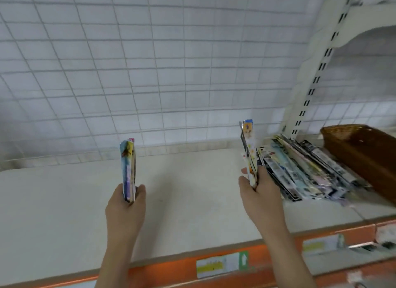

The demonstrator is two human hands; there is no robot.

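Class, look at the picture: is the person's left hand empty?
No, the left hand grips a thin colourful packet, held upright above the shelf.
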